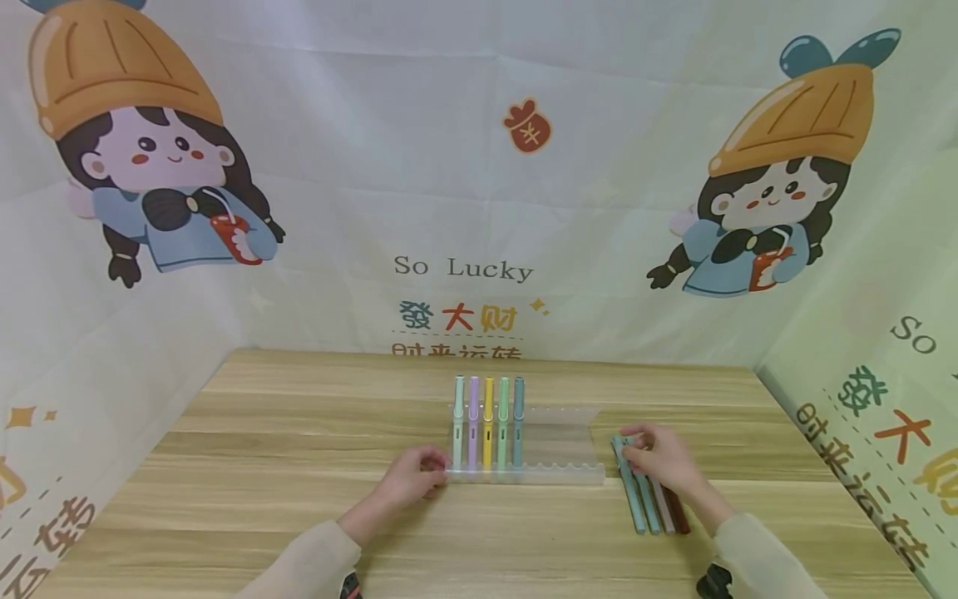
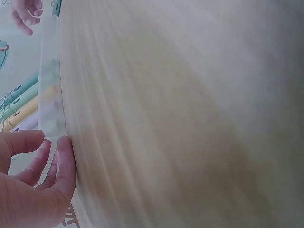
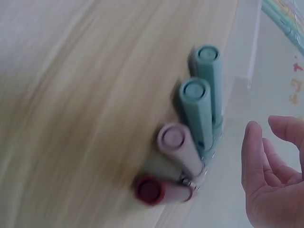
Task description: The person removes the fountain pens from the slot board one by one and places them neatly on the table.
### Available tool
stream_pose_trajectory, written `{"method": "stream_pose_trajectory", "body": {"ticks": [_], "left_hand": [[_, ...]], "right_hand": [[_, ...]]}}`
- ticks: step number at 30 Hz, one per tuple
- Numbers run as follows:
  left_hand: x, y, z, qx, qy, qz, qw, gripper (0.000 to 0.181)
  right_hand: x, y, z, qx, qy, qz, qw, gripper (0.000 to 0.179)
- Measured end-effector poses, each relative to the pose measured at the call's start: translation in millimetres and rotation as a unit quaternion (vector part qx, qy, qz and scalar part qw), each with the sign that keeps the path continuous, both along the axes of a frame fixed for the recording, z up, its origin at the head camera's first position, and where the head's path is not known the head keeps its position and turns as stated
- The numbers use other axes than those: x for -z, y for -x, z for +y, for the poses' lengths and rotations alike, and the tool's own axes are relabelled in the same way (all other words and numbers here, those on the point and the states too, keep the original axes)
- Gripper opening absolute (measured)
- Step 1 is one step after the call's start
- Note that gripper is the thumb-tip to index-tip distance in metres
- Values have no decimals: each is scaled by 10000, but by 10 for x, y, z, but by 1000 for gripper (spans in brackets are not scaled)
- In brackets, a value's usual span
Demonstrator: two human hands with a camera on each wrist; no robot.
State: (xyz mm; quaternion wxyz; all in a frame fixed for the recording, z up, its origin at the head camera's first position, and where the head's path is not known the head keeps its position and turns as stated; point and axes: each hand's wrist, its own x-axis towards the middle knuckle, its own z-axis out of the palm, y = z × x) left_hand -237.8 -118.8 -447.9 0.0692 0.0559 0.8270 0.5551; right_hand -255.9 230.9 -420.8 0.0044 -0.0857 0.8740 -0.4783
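A clear plastic pen rack (image 1: pixel 563 439) lies mid-table with several pens side by side in its left part: pale mint, purple (image 1: pixel 473 437), yellow (image 1: pixel 489 426), green and teal (image 1: pixel 518 437). My left hand (image 1: pixel 410 480) holds the rack's left front corner, thumb and fingertips (image 2: pixel 64 147) right at its end. Over the far ends of the loose pens hovers my right hand (image 1: pixel 664 459), thumb and fingers parted around nothing. Those pens lie in a row: two blue-green pens (image 3: pixel 197 111), a pink pen (image 3: pixel 179 147) and a dark red pen (image 3: pixel 154 191).
The wooden table (image 1: pixel 299 441) is bordered by a printed white cloth (image 1: pixel 374 166) at the back and both sides. The loose pens lie just right of the rack's right end. Dark wrist straps (image 1: pixel 714 581) show below both sleeves.
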Motion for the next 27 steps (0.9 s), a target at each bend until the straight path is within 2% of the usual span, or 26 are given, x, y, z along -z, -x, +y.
{"method": "stream_pose_trajectory", "body": {"ticks": [7, 17, 27], "left_hand": [[10, 9, -5, 15, 33, 50, 10000, 17], [10, 3, -1, -19, -9, 52, 10000, 16], [10, 5, 1, -29, -5, 87, 10000, 16]], "right_hand": [[-6, 2, -169, -64, 30, 27, 10000, 28], [28, 3, -378, -349, 121, 45, 9993, 27], [29, 23, -626, -481, 16, 572, 9972, 26]]}}
